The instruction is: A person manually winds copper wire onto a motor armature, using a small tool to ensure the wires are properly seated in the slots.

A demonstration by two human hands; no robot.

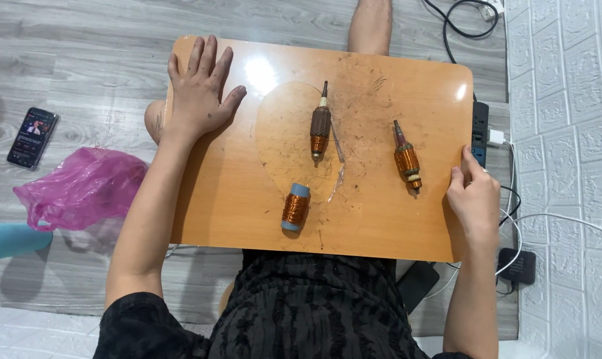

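The wound armature nearest my right hand lies on its side near the right edge of the orange surface, shaft tip pointing away from me, just beside my fingers but not touching them. I judge it dense and stiff for its size, with copper windings that could scratch, so the bare shaft ends or the solid core look like the safe places to take hold. My right hand rests on the surface's right rim, fingers curled over the edge and gripping nothing else; my left hand lies flat with fingers spread near the far left corner, holding nothing. A second armature lies at the middle on a clear plastic sheet, and a spool of copper wire sits nearer me, apart from both. Wire scraps litter the top. On the floor are a phone, a pink bag and a power strip with cables.
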